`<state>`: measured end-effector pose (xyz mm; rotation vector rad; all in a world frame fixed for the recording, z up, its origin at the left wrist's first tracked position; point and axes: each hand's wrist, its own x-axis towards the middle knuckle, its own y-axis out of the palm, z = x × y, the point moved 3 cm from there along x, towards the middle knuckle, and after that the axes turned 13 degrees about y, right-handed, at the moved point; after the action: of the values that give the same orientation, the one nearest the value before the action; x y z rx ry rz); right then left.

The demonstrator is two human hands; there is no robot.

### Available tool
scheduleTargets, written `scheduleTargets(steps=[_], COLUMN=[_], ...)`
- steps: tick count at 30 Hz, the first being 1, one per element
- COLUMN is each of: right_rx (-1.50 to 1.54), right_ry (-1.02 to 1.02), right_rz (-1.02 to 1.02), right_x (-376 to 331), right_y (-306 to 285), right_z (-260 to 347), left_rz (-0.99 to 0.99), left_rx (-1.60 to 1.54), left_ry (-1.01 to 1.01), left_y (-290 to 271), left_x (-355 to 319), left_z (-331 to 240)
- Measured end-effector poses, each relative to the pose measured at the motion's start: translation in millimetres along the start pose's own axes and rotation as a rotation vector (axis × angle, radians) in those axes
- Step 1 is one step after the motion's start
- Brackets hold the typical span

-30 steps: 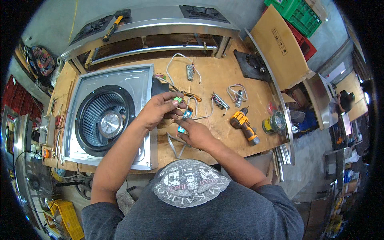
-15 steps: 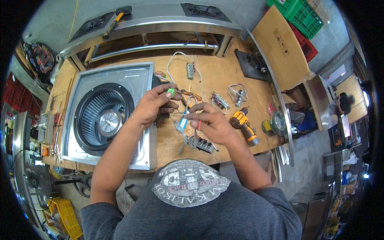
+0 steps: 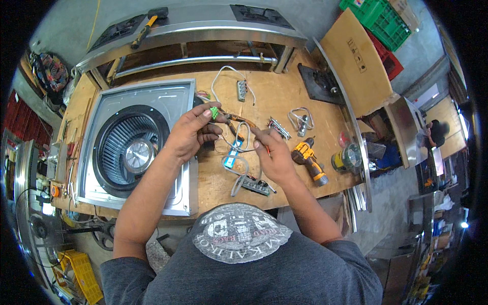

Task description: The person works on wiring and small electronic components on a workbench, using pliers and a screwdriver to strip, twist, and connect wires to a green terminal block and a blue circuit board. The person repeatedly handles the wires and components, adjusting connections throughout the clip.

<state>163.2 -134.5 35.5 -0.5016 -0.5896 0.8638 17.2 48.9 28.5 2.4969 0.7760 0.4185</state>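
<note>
My left hand (image 3: 192,129) pinches a small green connector (image 3: 214,112) between thumb and finger, beside the right edge of the square metal blower unit (image 3: 145,147). My right hand (image 3: 276,156) is closed around a thin red-ended piece (image 3: 268,150), mostly hidden in the palm. Its fingertips are close to the orange-handled pliers (image 3: 246,122); whether they touch is unclear. A thin wire (image 3: 243,149) spans the gap between my hands. Below it a blue box-shaped part (image 3: 233,155) rests on the wooden table, with a grey cable alongside.
Terminal blocks with cables lie near (image 3: 255,186) and far (image 3: 241,90). A yellow-black cordless drill (image 3: 310,160) and a glass jar (image 3: 347,158) are on the right. Behind stands a steel stove frame (image 3: 193,35) bearing a hammer (image 3: 149,28). A cardboard sheet (image 3: 353,63) leans at the far right.
My right hand has moved right and slightly up, away from the blue part, which now lies uncovered. My left hand has shifted slightly up and left with the green connector.
</note>
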Motion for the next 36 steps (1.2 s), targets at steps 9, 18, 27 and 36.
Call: scheduleTargets(steps=[9,18,27,36], right_rx=[0.091,0.837,0.796,0.601], right_ry=[0.281,0.603,0.661,0.549], right_rz=[0.285,0.276,0.101,0.064], right_x=[-3,-14,0,8], right_y=[-4,37,24,19], right_z=[-16,-53,-28,-13], left_rz=[-0.019,-0.038,0.401,0.38], left_rx=[0.061,0.092,0.795,0.967], left_ry=[0.017,0.029,0.198,0.26], left_y=[0,5,34,40], left_x=[-2,-2,-21,-23], left_z=[-2,-3,33,26])
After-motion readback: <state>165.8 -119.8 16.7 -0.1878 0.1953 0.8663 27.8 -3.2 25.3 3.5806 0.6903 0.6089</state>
